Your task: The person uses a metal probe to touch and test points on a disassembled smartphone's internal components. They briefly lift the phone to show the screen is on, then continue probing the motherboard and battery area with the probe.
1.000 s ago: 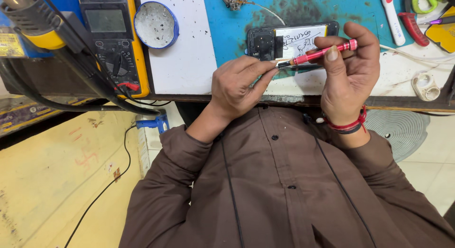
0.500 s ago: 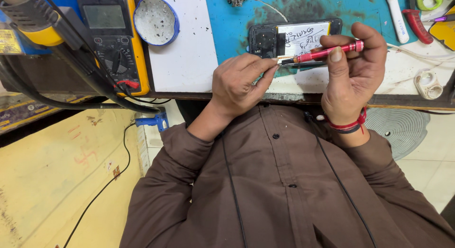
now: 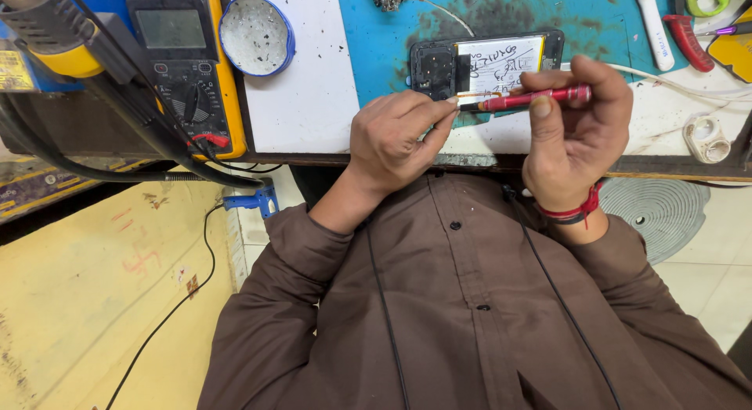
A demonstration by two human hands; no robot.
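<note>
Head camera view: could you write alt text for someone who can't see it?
The right hand holds a red screwdriver, its tip pinched by the left hand, over an opened phone on a blue mat. A yellow multimeter lies to the left.

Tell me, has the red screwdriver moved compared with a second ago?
No. The red screwdriver lies level across the opened phone as before, held between both hands.

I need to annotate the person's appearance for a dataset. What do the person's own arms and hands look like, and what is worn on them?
Both arms wear long dark brown shirt sleeves. The left hand is bare, with no ring or band visible. The right hand is also bare; a red thread wristband circles its wrist.
</note>
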